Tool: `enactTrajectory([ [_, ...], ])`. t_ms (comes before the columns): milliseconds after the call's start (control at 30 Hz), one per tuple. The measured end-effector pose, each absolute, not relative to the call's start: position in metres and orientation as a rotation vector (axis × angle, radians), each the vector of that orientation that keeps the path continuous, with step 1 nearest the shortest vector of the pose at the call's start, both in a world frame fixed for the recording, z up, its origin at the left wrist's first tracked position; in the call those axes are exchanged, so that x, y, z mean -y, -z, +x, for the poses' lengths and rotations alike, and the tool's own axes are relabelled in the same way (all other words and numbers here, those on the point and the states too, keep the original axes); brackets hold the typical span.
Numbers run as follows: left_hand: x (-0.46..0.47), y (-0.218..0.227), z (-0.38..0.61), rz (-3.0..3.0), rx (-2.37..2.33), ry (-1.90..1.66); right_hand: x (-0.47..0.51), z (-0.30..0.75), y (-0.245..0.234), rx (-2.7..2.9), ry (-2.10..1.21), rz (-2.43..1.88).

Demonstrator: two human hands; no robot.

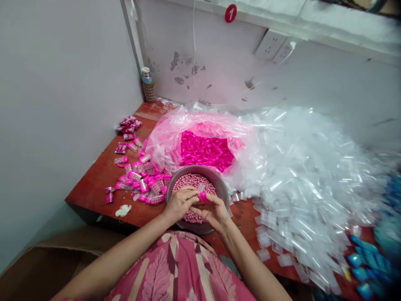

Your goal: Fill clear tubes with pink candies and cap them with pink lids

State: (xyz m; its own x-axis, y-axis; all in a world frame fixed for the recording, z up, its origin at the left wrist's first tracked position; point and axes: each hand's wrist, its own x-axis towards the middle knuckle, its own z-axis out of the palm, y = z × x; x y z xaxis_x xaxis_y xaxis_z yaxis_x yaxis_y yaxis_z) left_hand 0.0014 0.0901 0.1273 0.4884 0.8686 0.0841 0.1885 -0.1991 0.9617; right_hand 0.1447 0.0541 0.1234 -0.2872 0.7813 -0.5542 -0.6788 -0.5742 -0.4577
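Both hands meet above a metal bowl [223, 188] holding small pink beads [191, 180]. Between my right thumb and fingers is a bright pink cap [203, 197], with a bit of clear plastic tube [201, 187] showing beside it. My right hand [216, 212] is closed on this piece. My left hand [181, 203] is closed too, its fingertips pressed against the same capped tube from the left. How far the tube is filled is hidden by the fingers.
Behind the bowl lies an open plastic bag of pink caps [205, 150]. Bead-filled tubes [147, 179] are heaped at left, near shiny wrapped packets [128, 125]. Many clear tubes [300, 179] cover the right, beside blue wrapped pieces [368, 259]. A bottle [146, 75] stands in the corner.
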Motion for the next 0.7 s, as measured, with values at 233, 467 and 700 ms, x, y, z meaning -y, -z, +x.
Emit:
enactTrajectory([
  [233,-0.12,-0.112,-0.043,1.39,-1.349,-0.815,-0.023,0.162,-0.103,0.693,-1.461,-1.413],
  [467,-0.166,-0.11,-0.098,1.568,-1.793,-1.028,0.022,0.271,-0.034,0.851,-0.842,-2.105],
  [700,-0.122,-0.098,-0.036,1.444,-1.388,-0.741,0.014,0.276,0.02,0.953,-0.773,-2.332],
])
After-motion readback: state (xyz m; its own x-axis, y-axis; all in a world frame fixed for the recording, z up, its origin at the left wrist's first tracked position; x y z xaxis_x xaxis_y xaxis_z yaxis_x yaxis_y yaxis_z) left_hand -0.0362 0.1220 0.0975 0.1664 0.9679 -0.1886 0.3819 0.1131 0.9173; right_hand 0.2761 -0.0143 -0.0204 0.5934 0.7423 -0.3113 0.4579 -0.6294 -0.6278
